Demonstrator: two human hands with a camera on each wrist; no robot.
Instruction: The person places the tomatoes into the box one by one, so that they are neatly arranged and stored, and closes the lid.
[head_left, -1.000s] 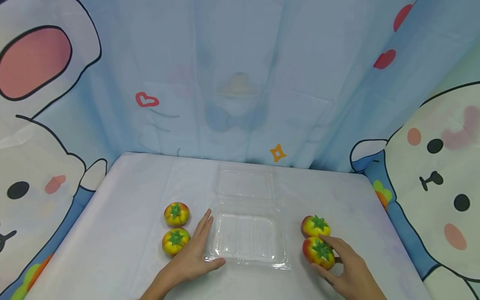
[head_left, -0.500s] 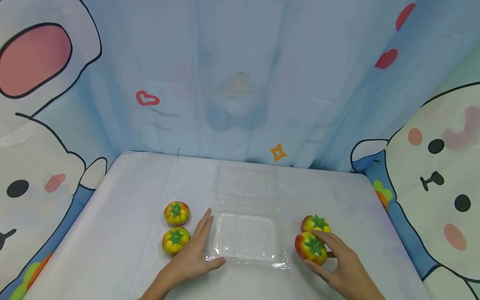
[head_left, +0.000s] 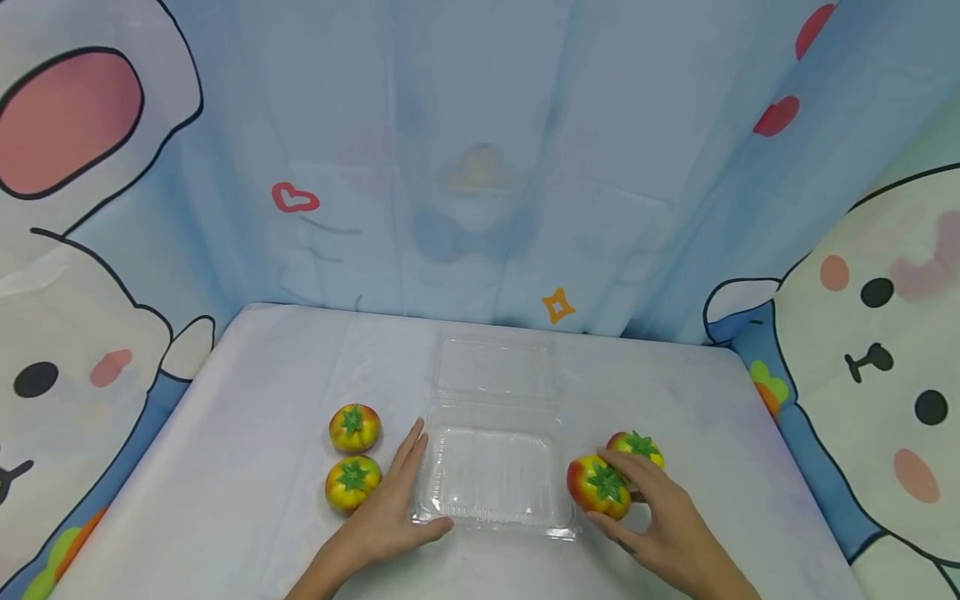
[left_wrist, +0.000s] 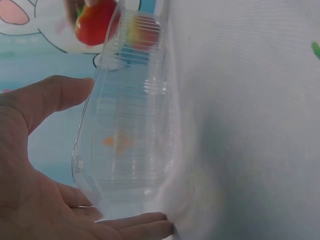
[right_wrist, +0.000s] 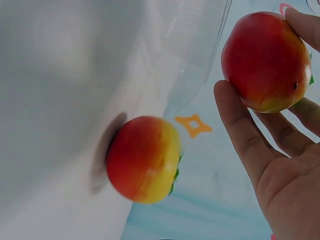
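My right hand (head_left: pixel 660 521) grips a red-and-yellow persimmon (head_left: pixel 598 487) with a green leafy top, thumb on its near side and fingers on its far side. In the right wrist view this persimmon (right_wrist: pixel 265 62) is raised off the white cloth. A hinged clear plastic container (head_left: pixel 491 475) lies open, its lid (head_left: pixel 492 367) laid back behind the base. The held fruit is at the base's right edge. At the base's left edge rests my left hand (head_left: pixel 382 517), fingers straight and thumb spread toward its front corner; the left wrist view shows the clear wall (left_wrist: pixel 120 125) between thumb and fingers.
Two more persimmons stand left of the left hand, one farther back (head_left: pixel 354 428) and one nearer (head_left: pixel 352 483). Another persimmon (head_left: pixel 636 448) sits behind the right hand. White cloth (head_left: pixel 247 467) covers the table, and a blue cartoon curtain (head_left: pixel 465 167) hangs behind it.
My right hand has lifted the persimmon and carried it left, away from the one behind it, to the container's right edge. The left hand stays in place.
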